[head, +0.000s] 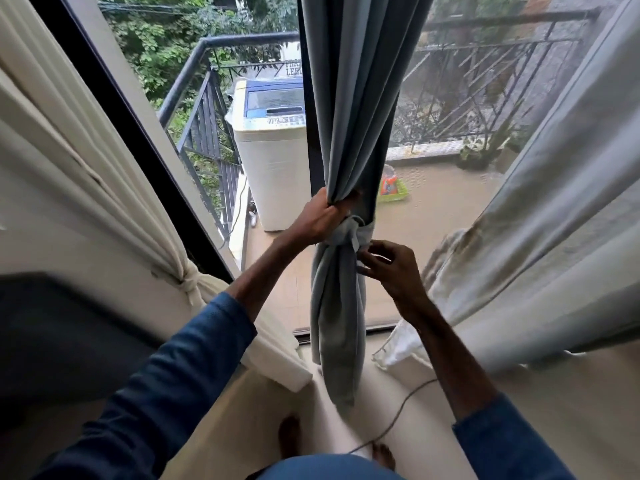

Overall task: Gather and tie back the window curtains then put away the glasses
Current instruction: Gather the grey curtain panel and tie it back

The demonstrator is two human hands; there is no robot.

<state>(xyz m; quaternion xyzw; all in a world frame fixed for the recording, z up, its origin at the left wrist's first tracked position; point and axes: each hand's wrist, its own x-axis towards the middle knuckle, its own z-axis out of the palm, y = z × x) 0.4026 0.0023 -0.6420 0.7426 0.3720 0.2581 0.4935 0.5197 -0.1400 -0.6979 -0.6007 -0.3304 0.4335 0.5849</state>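
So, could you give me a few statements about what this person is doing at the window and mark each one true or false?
1. The left hand grips the blue-grey curtain just above its tie. True.
2. The cream curtain on the left hangs loose. False: it is already gathered and knotted.
3. A washing machine stands out on the balcony. True.
4. The right hand holds a pair of glasses. False: no glasses show, and its fingertips are at the tie.
5. The person wears shoes. False: the feet are bare.
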